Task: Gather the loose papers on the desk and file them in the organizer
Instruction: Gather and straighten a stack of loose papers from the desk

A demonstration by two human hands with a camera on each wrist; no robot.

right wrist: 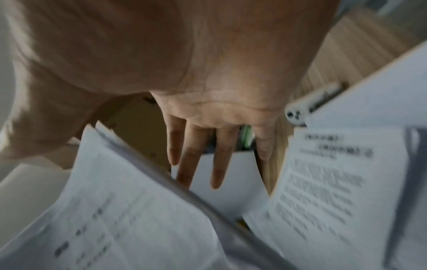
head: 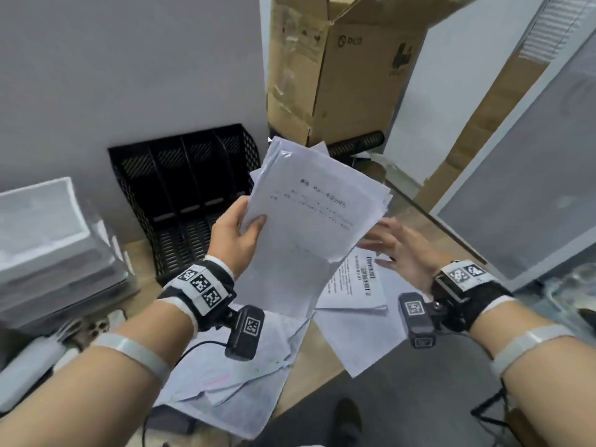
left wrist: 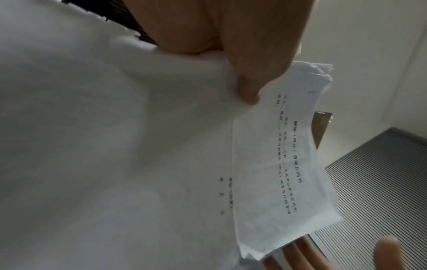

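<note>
My left hand grips a thick stack of white papers above the desk, thumb pressed on the top printed sheet. My right hand is spread with straight fingers just right of and below the stack's edge, holding nothing. More loose papers lie on the desk beneath both hands, with another spread of sheets nearer me. The black mesh organizer with several upright slots stands at the back left against the wall, its slots holding no papers.
A tall open cardboard box stands behind the stack. A pile of grey trays or boxes sits at the left. A glass partition borders the desk on the right. A white pen-like object lies by the papers.
</note>
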